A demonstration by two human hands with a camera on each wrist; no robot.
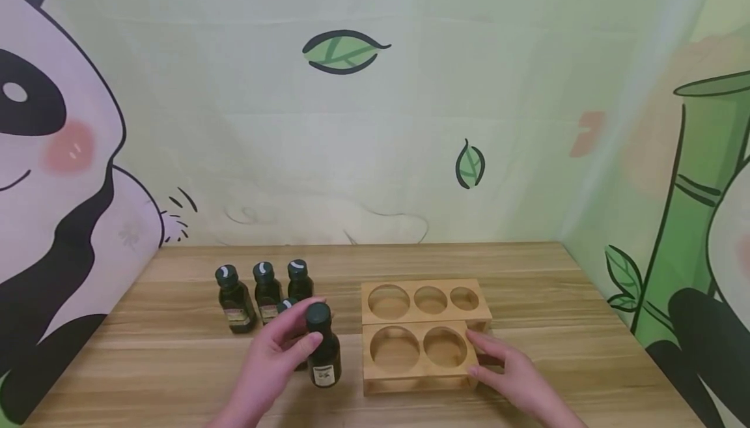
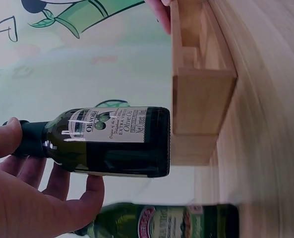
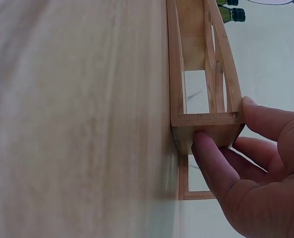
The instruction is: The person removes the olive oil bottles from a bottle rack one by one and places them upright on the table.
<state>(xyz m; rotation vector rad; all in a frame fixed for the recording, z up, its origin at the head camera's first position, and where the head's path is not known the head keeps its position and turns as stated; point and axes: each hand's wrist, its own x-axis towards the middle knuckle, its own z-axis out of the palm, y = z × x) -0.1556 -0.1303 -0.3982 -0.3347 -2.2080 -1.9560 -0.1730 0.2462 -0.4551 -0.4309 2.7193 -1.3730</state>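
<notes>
In the head view my left hand [image 1: 271, 356] holds a small dark olive oil bottle [image 1: 324, 353] by its cap and neck, left of the wooden rack. The left wrist view shows the olive oil label on this bottle [image 2: 107, 144], with its base raised off the table. The stepped wooden rack [image 1: 430, 324] has three round holes in its back tier and two in its front tier. At its right end my right hand [image 1: 515, 372] grips the front tier; in the right wrist view, fingers [image 3: 208, 153] press on the end face and top corner.
Three dark bottles stand in a row at the left, one of them a labelled bottle [image 1: 237, 301]. Another bottle [image 1: 286, 305] is mostly hidden behind my left hand. Everything is on a wood-grain table [image 1: 176, 363] backed by a printed panda-and-leaf cloth [image 1: 234, 89].
</notes>
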